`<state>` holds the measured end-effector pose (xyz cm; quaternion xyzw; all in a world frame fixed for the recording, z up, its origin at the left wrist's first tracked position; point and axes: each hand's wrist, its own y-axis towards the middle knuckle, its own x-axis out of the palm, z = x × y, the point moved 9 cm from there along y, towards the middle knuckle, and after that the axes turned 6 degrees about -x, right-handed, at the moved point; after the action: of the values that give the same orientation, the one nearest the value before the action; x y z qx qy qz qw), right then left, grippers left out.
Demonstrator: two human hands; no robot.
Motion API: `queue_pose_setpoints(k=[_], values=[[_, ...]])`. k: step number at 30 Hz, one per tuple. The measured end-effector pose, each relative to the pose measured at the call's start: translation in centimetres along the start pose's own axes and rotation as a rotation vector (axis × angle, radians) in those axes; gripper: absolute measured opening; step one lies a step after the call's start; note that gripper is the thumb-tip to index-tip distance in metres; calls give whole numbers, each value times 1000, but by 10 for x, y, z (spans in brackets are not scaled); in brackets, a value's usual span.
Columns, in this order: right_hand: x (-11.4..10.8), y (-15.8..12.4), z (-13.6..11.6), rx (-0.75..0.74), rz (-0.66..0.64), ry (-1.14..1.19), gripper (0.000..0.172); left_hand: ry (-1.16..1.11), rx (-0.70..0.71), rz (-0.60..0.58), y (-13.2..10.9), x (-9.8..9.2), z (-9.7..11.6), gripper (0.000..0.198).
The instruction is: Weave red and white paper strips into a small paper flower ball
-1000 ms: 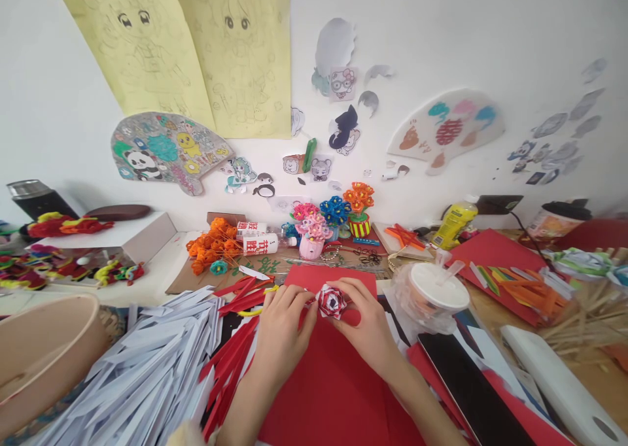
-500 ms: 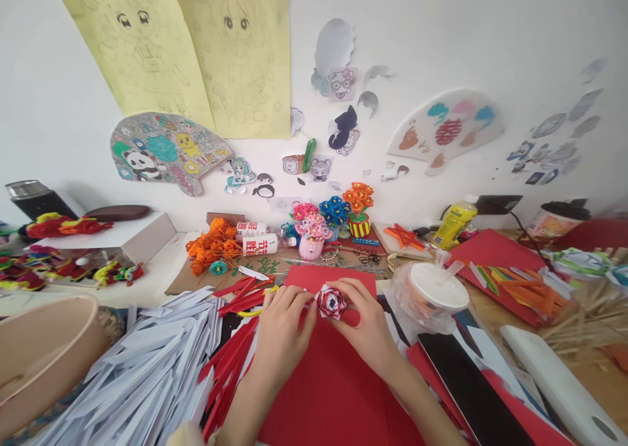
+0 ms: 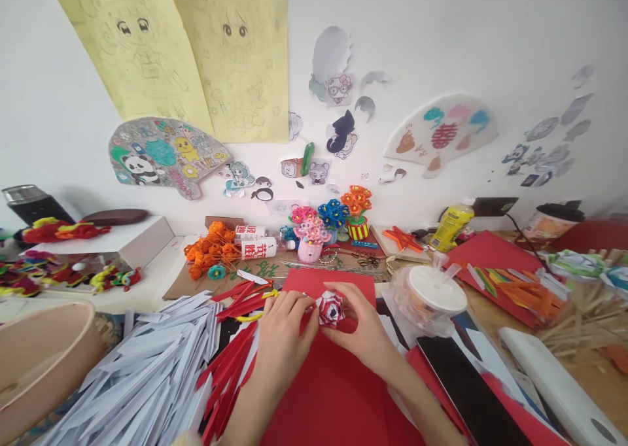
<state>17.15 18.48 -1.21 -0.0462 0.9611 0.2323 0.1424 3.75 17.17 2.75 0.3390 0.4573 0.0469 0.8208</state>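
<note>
A small red-and-white folded paper flower with a dark centre is held up between my two hands, above a sheet of red paper. My left hand pinches its left edge between thumb and fingers. On the other side, my right hand curves round the flower, index finger over the top and thumb below. Close to my left wrist lie red paper strips and a yellow-handled tool, partly covered by the hand.
Many folded white paper strips spread at the left beside a beige basin. To the right stand a lidded cup in plastic, a black phone-like slab and a white bar-shaped case. Pipe-cleaner flowers line the back.
The paper flower has turned a little between my fingers, its face tilting to the right. My right fingers have loosened slightly around it. The whole view has shifted a bit.
</note>
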Motion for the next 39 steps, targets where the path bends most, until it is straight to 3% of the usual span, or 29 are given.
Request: queue_pose_setpoints(k=[3, 9, 16, 32, 39], values=[[3, 0, 2, 35, -34, 74, 55, 9, 20, 14, 0, -1, 3, 14], [2, 0, 10, 116, -9, 135, 37, 44, 95, 17, -2, -3, 13, 13], [-1, 2, 2, 73, 14, 87, 30, 94, 180, 38, -4, -6, 24, 18], [-6, 0, -3, 51, 70, 75, 37, 146, 203, 98, -5, -10, 26, 19], [-10, 0, -11, -90, 116, 86, 50, 121, 205, 103, -5, -13, 29, 19]])
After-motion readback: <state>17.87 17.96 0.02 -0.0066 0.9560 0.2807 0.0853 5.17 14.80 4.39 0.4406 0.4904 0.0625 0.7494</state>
